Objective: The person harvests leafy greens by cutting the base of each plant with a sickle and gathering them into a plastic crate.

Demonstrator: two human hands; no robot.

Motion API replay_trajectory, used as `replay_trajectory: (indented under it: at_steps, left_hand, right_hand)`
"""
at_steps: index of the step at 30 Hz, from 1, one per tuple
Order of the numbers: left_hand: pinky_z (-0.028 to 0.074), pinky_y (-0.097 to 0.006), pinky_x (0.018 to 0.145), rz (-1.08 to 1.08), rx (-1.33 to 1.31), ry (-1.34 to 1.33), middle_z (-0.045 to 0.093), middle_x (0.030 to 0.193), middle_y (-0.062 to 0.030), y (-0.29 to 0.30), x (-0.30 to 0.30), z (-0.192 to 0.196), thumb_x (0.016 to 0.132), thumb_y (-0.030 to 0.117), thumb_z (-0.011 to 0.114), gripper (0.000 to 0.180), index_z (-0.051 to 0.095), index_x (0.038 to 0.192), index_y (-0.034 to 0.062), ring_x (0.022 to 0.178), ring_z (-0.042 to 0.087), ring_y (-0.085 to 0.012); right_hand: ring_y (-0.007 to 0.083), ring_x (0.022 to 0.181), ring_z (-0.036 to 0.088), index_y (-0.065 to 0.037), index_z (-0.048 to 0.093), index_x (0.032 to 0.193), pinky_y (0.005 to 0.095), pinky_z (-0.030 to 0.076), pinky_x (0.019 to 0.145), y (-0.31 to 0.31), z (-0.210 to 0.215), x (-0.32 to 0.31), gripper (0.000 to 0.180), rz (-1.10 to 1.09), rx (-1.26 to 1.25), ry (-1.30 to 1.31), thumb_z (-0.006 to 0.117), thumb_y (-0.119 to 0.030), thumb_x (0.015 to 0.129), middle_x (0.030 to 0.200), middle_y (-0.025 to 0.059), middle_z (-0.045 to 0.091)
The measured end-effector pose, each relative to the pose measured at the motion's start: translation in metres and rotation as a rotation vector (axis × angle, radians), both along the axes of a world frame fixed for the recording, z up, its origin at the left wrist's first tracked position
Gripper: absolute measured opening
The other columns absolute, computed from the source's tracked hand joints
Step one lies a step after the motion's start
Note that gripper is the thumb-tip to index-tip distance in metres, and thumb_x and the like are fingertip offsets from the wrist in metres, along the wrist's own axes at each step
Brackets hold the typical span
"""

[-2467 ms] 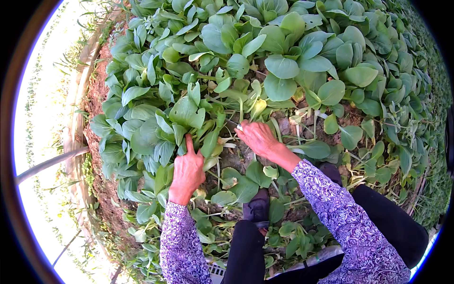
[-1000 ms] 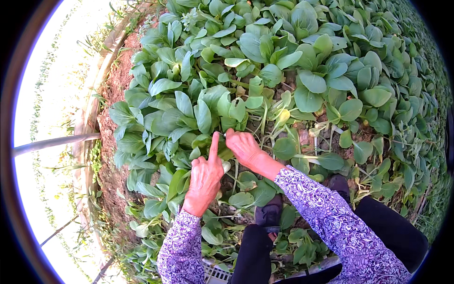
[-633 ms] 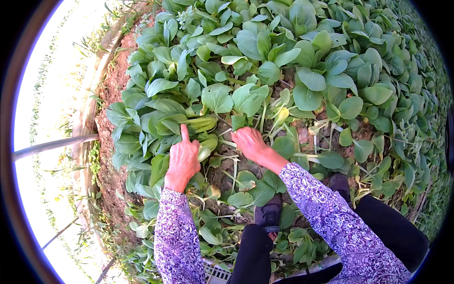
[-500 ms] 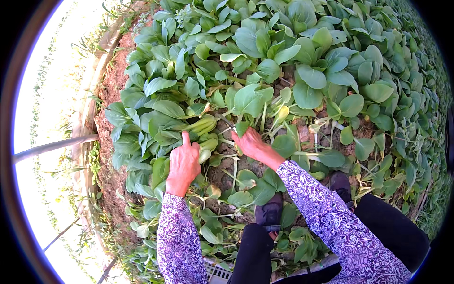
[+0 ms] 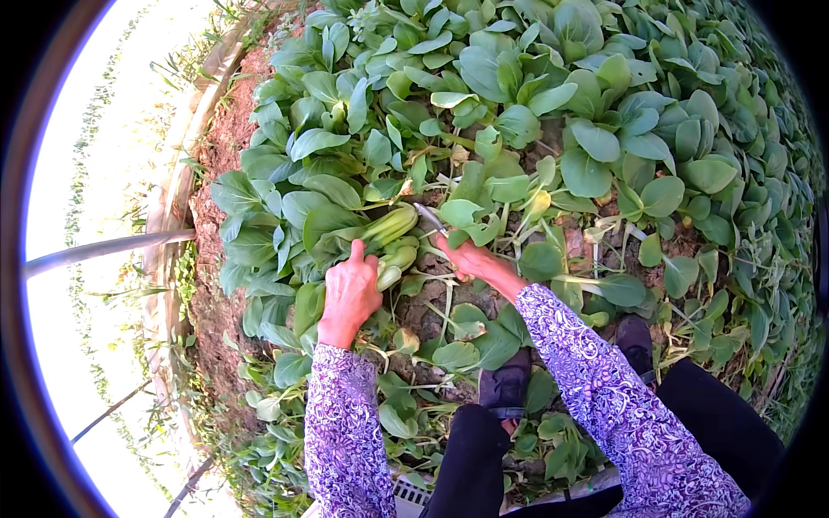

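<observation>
Within a dense bed of pak choi, my left hand [image 5: 351,289] is closed at the leaves of a pak choi [image 5: 390,226], its index finger stretched along the plant and its other fingers partly hidden. The plant's pale green stems point right, toward my right hand. A second pak choi [image 5: 397,262] with a whitish base lies just below it, beside my left thumb. My right hand [image 5: 469,261] is wrapped around a small knife [image 5: 429,216], whose narrow metal blade points up and left, close to the first plant's base. Its handle is hidden in my fingers. A loose leaf [image 5: 462,211] overlaps the blade's right side.
Standing pak choi [image 5: 596,129] fill the bed ahead and to the right. Loose leaves [image 5: 496,345] and stalks litter the soil by my shoes [image 5: 505,384]. Bare reddish soil [image 5: 220,285] and a grey pipe [image 5: 108,253] are at left. A pale plastic crate [image 5: 410,492] shows at the lower edge.
The view has shifted, so the scene sits farther right. More of the knife blade shows beside the pak choi's base. My left hand stays at the same plants.
</observation>
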State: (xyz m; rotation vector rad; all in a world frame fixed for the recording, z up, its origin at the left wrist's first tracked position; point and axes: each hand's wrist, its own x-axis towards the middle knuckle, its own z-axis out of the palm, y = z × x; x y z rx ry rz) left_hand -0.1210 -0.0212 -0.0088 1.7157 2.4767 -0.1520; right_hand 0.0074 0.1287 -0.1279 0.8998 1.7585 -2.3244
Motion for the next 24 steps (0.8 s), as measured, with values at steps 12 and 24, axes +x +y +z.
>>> replay_trajectory:
  at_steps: [12, 24]
  left_hand:
    - [0.048, -0.035, 0.051, -0.116, 0.004, 0.135, 0.047, 0.117, -0.0196, -0.033, 0.073, 0.046, 0.066, 0.001, 0.057, 0.028, 0.055, 0.094, 0.0000, 0.058, 0.059, -0.0251]
    - [0.044, -0.030, 0.049, -0.443, -0.020, 0.266, 0.052, 0.119, -0.0132, -0.066, 0.215, 0.240, 0.071, 0.006, 0.057, 0.027, 0.061, 0.098, 0.0046, 0.049, 0.055, -0.0159]
  right_hand:
    - [0.0325, 0.047, 0.048, 0.003, 0.051, 0.069, 0.0433, 0.036, 0.049, 0.015, 0.107, 0.125, 0.038, -0.033, 0.597, 0.095, 0.055, -0.030, 0.088, 0.054, 0.0201, 0.050]
    - [0.0389, 0.067, 0.054, 0.000, 0.048, 0.077, 0.0444, 0.043, 0.062, -0.001, 0.214, 0.129, 0.042, 0.084, 0.911, 0.240, 0.069, -0.035, 0.066, 0.066, 0.0201, 0.053]
